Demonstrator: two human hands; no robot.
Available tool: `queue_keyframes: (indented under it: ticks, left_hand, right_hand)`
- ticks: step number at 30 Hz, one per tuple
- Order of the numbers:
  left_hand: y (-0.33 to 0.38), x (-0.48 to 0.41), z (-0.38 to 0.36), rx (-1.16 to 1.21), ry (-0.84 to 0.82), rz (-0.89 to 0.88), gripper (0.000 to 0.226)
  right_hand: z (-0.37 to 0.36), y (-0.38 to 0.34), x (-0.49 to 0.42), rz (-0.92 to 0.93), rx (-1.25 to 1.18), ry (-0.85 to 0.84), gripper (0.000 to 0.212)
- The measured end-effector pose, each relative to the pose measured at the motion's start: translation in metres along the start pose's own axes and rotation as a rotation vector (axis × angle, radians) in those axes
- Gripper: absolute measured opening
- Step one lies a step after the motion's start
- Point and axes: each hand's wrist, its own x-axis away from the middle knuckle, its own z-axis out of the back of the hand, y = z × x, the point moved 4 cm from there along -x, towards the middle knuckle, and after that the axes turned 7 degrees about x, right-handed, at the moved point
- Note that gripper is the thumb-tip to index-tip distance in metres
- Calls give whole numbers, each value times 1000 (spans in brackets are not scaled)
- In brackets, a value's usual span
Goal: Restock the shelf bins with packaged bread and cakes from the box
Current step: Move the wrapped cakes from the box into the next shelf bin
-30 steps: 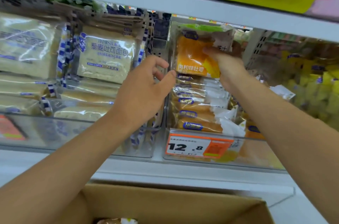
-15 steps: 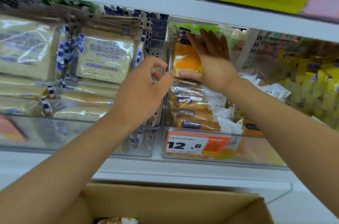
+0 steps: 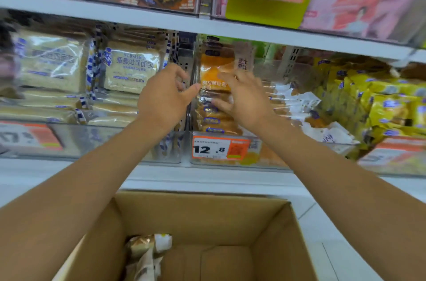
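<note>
Both hands are raised to the middle shelf and neither holds anything. Left hand (image 3: 166, 96) has its fingers loosely curled, with the thumb stretched toward the left edge of the orange-and-clear plastic packet of sliced bread (image 3: 213, 66). Right hand (image 3: 244, 98) is spread wide with straight fingers across the packet's lower right. It is blurred, so I cannot tell whether the fingertips touch the wrapper.

This packet stands at the back of the clear plastic shelf bin (image 3: 269, 154), above a stack of matching flat bread packets (image 3: 212, 119). It shows golden-orange bread behind a glossy film, white lettering across the lower part and a dark brand mark at the top. It stands on end with its long axis vertical. The printed face looks out toward the aisle and its top edge sits just under the shelf above.

An orange-and-white price tag (image 3: 221, 149) reading 12.8 hangs on the bin's front. Below the shelf, the open brown cardboard box (image 3: 207, 211) holds a few crumpled pale wrapped packets (image 3: 147, 248) in its left corner.
</note>
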Motion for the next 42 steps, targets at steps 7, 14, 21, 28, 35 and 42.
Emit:
queue_keyframes:
  ticks: [7,14,21,28,35,42]
  left_hand:
    - [-11,112,-4,-13,-145,123,21]
    - [-154,262,-20,-65,-434,645,19]
    - [-227,334,-21,12,-341,882,17]
    - [-235,345,-23,16,-397,879,17]
    - [-229,340,-28,137,-383,902,24]
    - [-206,348,-41,335,-675,1051,71]
  right_hand:
    - [19,-45,119,22,-180,79,14]
    - [-113,-74,278,-161,-393,-691,33]
    - [-255,-140,386,-750,-900,-1233,58]
    - [-310,-178,419,-758,-837,-1291,14]
    - [-238,-125,361,-573,-1011,-1069,11]
    - [-155,-80,318,-486,-1125,-1064,11]
